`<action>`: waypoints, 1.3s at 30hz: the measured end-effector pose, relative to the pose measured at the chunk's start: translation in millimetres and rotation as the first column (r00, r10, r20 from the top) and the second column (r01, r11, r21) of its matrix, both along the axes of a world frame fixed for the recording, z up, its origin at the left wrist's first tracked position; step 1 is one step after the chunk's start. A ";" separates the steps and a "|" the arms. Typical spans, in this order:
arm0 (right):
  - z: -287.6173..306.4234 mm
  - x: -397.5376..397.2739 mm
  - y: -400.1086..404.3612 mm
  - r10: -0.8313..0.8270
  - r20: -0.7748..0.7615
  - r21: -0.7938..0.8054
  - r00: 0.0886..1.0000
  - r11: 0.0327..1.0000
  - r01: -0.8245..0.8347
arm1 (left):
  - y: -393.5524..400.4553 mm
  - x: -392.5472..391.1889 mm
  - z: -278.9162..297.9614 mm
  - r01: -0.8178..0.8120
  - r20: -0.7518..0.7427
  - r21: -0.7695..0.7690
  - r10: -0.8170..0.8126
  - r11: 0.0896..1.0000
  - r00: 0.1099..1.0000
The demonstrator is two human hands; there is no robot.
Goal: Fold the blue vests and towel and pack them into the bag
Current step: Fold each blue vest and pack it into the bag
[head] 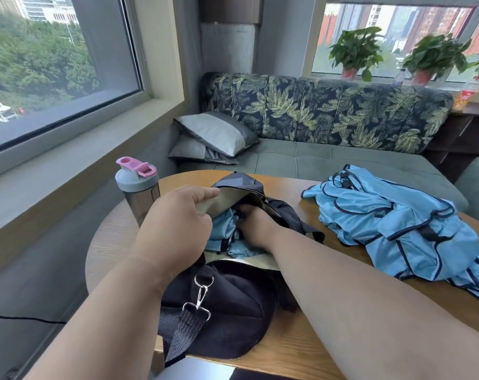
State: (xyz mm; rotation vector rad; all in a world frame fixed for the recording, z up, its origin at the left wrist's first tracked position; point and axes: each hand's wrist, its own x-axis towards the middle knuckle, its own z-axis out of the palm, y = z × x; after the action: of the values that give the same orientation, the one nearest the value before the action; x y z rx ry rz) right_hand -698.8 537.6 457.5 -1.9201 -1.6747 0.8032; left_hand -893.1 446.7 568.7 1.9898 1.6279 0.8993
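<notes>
A black duffel bag [227,305] lies on the wooden table [295,349], its mouth open toward me. My left hand [175,226] pinches the bag's pale-lined left flap [227,200] and holds it up. My right hand [253,223] reaches inside the opening, its fingers mostly hidden in shadow, resting on a folded blue vest [221,237] in the bag. A heap of unfolded blue vests [397,229] with dark trim lies on the table to the right. No towel can be told apart.
A grey shaker bottle [138,190] with a pink lid stands left of the bag near the table edge. Behind the table runs a green sofa [328,163] with two grey pillows [213,135]. A strap clip [201,294] hangs off the bag's near end.
</notes>
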 end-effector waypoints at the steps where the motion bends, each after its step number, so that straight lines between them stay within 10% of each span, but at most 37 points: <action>1: 1.5 1.0 -1.4 0.017 0.011 -0.009 1.000 1.000 -0.017 | -0.2 -0.4 -0.1 -0.002 -0.005 -0.004 0.002 1.000 1.000; 16: 26.6 25.7 -78.7 -0.034 0.210 -0.109 0.977 0.992 0.058 | -22.9 12.4 7.6 0.012 -0.218 0.053 -0.001 0.999 0.976; 26: 62.4 83.0 -190.0 -0.205 -0.243 0.193 0.948 0.948 0.254 | -64.3 93.3 18.1 0.156 -0.270 0.211 -0.096 0.965 0.958; 39: 7.7 207.8 -302.6 -0.571 -0.532 -0.064 0.625 0.764 0.643 | -92.9 228.9 -48.3 0.434 -0.446 -0.085 -0.424 0.897 0.788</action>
State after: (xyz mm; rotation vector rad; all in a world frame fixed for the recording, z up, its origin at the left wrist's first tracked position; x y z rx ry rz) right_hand -491.0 235.1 465.3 -1.7740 -0.6436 0.7998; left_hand -664.3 353.8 520.4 2.5818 1.2685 0.2857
